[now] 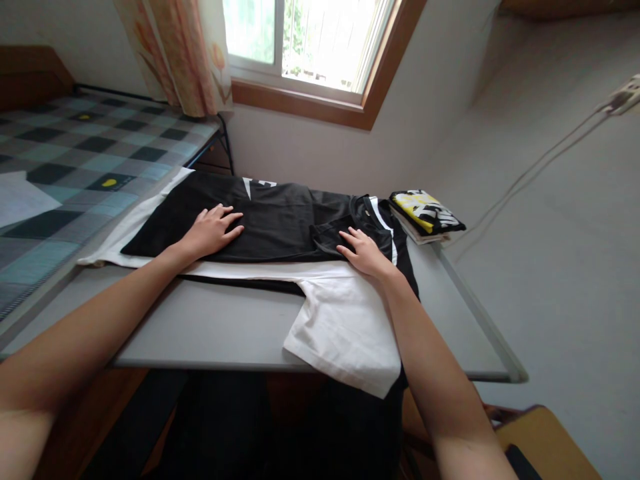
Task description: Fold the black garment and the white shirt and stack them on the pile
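A black T-shirt [280, 220] with white lettering lies folded lengthwise on top of a white T-shirt [345, 327]. The white one's sleeve hangs over the table's near edge, and its hem sticks out at the left. My left hand [213, 230] rests flat on the black cloth toward its left end, fingers spread. Near the collar, my right hand [365, 252] lies flat on the black T-shirt's folded sleeve, fingers apart. Neither hand grasps the fabric.
The grey table [215, 327] holds a folded stack of clothes [427, 215] with a yellow and white print at the back right. A checked bed [95, 150] adjoins the left side, with white paper [25, 198] on it. A chair [550, 443] stands at lower right; a cable [530, 170] runs along the wall.
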{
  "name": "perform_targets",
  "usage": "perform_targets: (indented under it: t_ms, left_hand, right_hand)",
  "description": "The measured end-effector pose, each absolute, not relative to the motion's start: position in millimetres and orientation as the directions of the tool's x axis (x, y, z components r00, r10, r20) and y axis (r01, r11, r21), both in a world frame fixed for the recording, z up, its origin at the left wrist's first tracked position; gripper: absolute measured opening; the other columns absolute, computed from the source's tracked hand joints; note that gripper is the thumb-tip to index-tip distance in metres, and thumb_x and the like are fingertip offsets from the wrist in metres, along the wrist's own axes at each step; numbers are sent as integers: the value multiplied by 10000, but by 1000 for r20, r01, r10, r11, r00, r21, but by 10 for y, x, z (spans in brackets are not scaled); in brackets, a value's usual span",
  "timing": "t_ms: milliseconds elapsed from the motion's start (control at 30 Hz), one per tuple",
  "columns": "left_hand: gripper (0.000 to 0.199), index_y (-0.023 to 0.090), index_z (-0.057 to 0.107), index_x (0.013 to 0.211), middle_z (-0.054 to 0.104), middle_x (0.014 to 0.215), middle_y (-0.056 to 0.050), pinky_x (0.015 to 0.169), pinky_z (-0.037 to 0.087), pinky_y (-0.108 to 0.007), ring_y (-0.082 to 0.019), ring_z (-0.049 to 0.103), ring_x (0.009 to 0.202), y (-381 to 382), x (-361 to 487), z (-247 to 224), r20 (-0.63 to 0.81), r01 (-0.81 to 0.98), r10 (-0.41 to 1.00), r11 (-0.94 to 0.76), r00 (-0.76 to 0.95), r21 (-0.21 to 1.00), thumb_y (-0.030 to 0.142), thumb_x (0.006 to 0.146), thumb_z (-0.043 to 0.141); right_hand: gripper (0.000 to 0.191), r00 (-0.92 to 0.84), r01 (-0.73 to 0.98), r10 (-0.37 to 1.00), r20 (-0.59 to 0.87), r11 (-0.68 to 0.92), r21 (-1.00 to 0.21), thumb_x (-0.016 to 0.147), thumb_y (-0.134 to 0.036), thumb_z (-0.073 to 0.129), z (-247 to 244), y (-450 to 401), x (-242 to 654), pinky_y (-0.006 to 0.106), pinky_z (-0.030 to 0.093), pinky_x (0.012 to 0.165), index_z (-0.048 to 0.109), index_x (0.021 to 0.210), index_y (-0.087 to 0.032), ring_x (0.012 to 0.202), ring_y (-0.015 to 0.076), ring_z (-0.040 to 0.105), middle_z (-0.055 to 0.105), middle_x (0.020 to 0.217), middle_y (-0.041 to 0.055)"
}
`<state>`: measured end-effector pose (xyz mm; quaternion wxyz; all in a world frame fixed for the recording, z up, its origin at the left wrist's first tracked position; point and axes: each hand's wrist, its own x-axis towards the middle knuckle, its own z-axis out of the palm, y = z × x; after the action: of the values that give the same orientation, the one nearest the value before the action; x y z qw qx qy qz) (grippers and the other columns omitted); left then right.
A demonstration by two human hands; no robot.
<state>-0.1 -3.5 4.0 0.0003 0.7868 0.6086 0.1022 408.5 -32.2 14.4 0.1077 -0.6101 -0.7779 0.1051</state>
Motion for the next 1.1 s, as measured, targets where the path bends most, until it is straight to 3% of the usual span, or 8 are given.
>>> perform_targets:
  t_ms: [900, 1100]
  left_hand:
    - [559, 218, 527, 1493, 437, 1597, -123, 1217, 265, -550, -338, 318, 1518, -29, 4, 34, 163, 961, 957, -258, 239, 102, 471, 1012, 399]
    - [558, 218, 529, 1492, 439, 1597, -122, 1219, 265, -545, -335, 325, 1516, -23, 3, 26, 166, 962, 957, -255, 236, 103, 470, 1008, 412]
  right_hand:
    - [560, -240, 925, 969, 59, 247, -289, 1000, -487, 542, 100, -301, 4110, 572, 286, 1219, 541, 1501, -236, 1521, 353, 318, 412, 1621, 135]
    - [571, -241, 932, 970, 41, 243, -271, 1007, -452, 534, 145, -326, 4075, 570, 281, 1221, 525, 1511, -185, 1526, 354, 307, 398, 1622, 165]
